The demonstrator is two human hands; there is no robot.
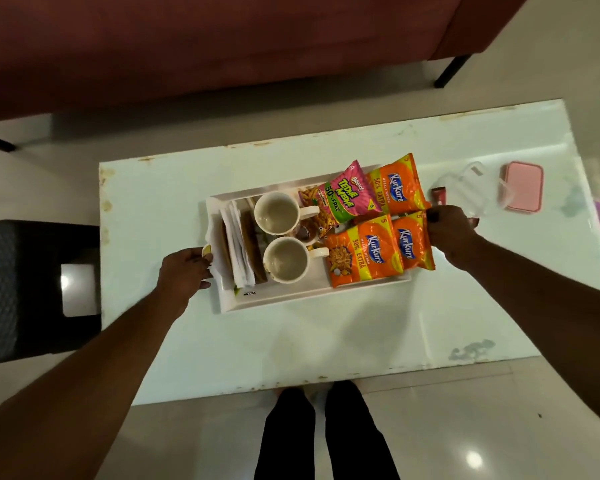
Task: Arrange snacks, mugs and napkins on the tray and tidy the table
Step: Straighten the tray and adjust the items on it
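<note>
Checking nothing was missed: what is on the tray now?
On the tray: two empty mugs, folded napkins, three orange snack packets, one pink packet. Anything beneath the packets is hidden.

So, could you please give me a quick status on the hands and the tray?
Left hand and right hand grip opposite ends of the tray. Mugs, napkins, snack packets loaded. Clear box just beyond the right hand.

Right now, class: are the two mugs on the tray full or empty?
Empty. Both mugs stand upright on the tray, and their pale inner bottoms are visible with no liquid.
</note>
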